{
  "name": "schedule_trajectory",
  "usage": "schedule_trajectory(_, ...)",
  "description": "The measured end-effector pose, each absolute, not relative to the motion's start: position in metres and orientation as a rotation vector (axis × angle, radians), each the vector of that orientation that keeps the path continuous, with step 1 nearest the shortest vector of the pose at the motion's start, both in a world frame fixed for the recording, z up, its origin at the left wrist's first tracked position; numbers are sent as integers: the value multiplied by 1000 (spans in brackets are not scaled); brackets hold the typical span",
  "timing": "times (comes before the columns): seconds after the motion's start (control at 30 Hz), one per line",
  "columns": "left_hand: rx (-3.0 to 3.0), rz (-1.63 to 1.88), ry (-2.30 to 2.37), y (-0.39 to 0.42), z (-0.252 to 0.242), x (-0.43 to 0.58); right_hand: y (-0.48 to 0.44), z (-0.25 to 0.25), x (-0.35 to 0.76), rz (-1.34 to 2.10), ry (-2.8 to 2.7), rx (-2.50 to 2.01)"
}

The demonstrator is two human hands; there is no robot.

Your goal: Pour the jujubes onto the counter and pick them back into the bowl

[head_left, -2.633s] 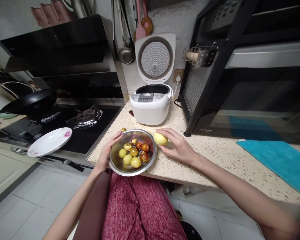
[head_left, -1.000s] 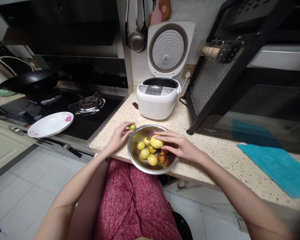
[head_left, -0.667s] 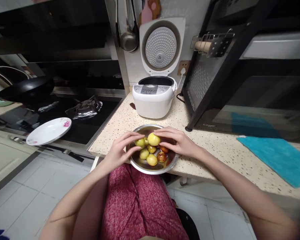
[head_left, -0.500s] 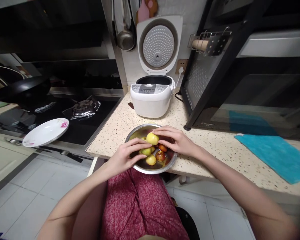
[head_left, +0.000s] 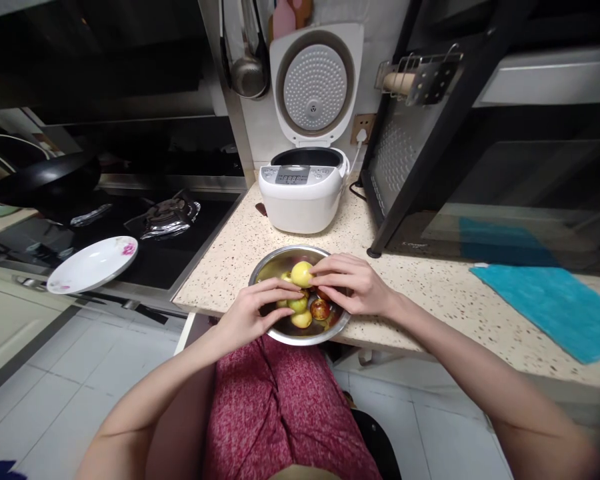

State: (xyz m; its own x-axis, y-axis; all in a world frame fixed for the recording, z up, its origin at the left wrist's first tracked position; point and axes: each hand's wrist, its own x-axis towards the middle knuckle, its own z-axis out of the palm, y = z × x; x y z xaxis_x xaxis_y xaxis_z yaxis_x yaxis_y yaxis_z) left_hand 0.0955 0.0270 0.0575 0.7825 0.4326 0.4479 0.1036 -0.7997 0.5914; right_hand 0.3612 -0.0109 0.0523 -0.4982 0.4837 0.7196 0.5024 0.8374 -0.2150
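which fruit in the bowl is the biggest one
The pale yellow fruit on top of the pile in the steel bowl, gripped by the right hand; the others beneath it are clearly smaller, greenish or reddish.

The fruit [head_left: 301,273] is yellow-green, the bowl [head_left: 273,261] silver, the counter [head_left: 430,293] speckled beige, the cloth [head_left: 555,313] teal.

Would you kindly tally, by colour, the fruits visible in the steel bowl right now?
Yellow-green round fruits: 4
Red-brown round fruits: 2
Total: 6 in view in the round steel bowl; the left hand and right hand hide part of it.
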Motion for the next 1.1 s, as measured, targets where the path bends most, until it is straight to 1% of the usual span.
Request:
schedule_trajectory(0.13,2453,877,405,24,55,95,-13,52,360,-50,-2173,-705)
schedule_trajectory(0.23,2534,1008,363,24,51,94,-12,52,361,-71,-2152,-728)
schedule_trajectory(0.33,2622,1110,263,24,47,93,-10,52,363,-121,-2060,-812)
schedule_trajectory(0.47,2693,1139,200,23,41,92,-6,50,369,-146,-1940,-932)
schedule_trajectory(0.73,2806,1036,119,19,37,94,-4,45,368,-119,-1964,-972)
schedule_trajectory(0.83,2833,1023,-6,20,37,95,-5,45,367,-142,-1986,-956)
schedule_trajectory(0.97,2912,843,-164,20,40,97,-5,46,367,-141,-1987,-949)
schedule_trajectory(1.1,3004,682,-131,16,46,99,-6,48,368,-160,-2030,-857)
